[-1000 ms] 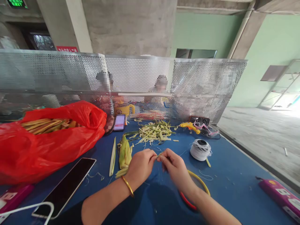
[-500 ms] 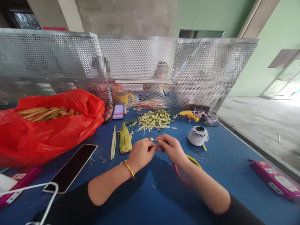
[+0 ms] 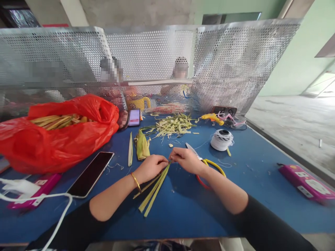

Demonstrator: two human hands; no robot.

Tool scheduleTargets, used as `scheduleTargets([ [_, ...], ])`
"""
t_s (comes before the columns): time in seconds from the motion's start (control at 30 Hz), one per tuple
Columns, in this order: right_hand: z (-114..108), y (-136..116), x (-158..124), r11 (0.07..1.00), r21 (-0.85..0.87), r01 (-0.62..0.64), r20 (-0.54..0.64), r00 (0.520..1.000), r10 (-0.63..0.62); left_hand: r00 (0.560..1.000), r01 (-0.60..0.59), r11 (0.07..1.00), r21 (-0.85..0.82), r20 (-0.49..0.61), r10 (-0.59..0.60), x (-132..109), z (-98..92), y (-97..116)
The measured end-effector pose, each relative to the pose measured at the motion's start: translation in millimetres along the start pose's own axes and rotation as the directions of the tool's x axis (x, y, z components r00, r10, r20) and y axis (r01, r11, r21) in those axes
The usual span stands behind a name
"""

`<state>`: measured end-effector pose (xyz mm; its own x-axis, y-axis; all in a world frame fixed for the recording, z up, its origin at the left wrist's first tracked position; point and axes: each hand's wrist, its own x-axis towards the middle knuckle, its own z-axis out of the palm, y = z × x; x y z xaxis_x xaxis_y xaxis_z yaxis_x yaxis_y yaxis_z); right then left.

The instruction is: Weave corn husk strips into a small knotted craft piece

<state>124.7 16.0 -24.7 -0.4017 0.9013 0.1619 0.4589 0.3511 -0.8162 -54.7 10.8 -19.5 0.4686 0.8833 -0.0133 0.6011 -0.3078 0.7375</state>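
Over the middle of the blue table [image 3: 209, 216], both hands meet at the tied-looking end of a few long, pale green leaf strips [image 3: 156, 193]. My left hand [image 3: 153, 166] is closed, its fingers pinching the strips near their top. My right hand [image 3: 186, 160] pinches the same end from the right; fine thread there is too small to make out. The strips fan down toward me under my left wrist. Scissors [image 3: 192, 149] with yellow and red handles lie partly beneath my right wrist. A bundled green husk piece [image 3: 142, 146] and a single leaf strip [image 3: 130, 150] lie beyond my left hand.
A red plastic bag [image 3: 78, 139] of dried strips stands left, near a phone [image 3: 90, 174] and a white cable [image 3: 61, 223]. Leaf scraps [image 3: 174, 125], a thread spool [image 3: 221, 141] and a yellow glue gun [image 3: 213, 118] lie farther back. A perforated metal screen [image 3: 154, 52] fronts two people.
The leaf strips now show hanging below my hands, where they were hidden before. My left hand has shifted slightly left, and the view has tilted downward, showing the table's near edge.
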Motion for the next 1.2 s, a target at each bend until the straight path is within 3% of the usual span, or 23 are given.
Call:
scheduleTargets([
  [0.23, 1, 2, 0, 0.985, 0.163, 0.063, 0.110, 0.991, -0.081, 0.994, 0.106, 0.986, -0.132, 0.053, -0.100, -1, -10.0, -13],
  [0.37, 2, 2, 0, 0.970, 0.224, 0.095, 0.145, 0.981, -0.130, 0.983, 0.185, 0.929, -0.319, 0.048, -0.179, -2, -11.7, -12],
  [0.57, 7, 7, 0, 0.978, 0.187, 0.093, 0.170, 0.977, -0.125, 0.987, 0.119, 0.817, -0.564, -0.023, -0.160, -2, -0.7, -9],
  [0.83, 5, 8, 1, 0.979, 0.097, 0.177, 0.205, 0.960, -0.193, 0.980, 0.196, 0.686, -0.701, 0.106, -0.170, -2, 5.6, -12],
  [1.07, -3, 7, 1, 0.994, 0.047, 0.095, 0.163, 0.981, -0.102, 0.956, 0.285, 0.641, -0.713, 0.159, -0.247, 0, 5.3, -13],
  [1.2, -4, 4, 1, 0.990, 0.139, -0.040, 0.249, 0.969, 0.004, 0.946, 0.308, 0.645, -0.700, 0.154, -0.286, 0, 5.7, -12],
])
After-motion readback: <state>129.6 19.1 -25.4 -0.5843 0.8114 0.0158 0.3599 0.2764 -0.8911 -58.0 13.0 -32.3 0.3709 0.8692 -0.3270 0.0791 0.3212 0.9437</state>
